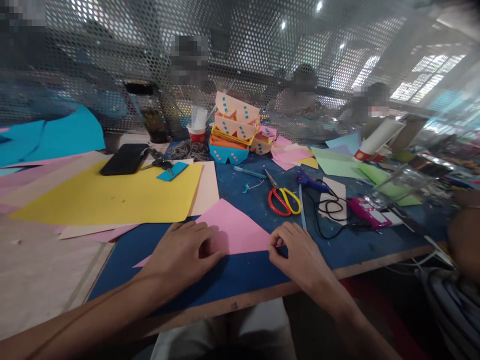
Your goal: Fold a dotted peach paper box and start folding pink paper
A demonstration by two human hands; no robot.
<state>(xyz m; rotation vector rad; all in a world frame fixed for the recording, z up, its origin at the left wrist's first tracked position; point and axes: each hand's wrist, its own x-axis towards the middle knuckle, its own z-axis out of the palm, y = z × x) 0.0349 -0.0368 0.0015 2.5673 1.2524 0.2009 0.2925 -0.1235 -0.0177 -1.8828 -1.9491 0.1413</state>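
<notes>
A pink sheet of paper (236,227) with a pointed top lies on the blue table mat in front of me. My left hand (183,252) rests over its left part, fingers curled and the thumb at the near edge; a narrow pink tip shows beyond the wrist. At the right corner, my right hand (290,245) has thumb and fingers closed on the paper. Just beyond are scissors (283,197) with one red and one yellow handle, blades pointing away. A blue glue gun (313,181) with a black cord lies farther right.
Yellow paper (112,195) at left carries a black phone (123,159) and keys (161,160). Stacked paper baskets (234,127), a paper cup (197,132) and a jar (150,112) stand along the perforated metal screen (243,50). A magenta device (369,212) lies right; a person sits beyond.
</notes>
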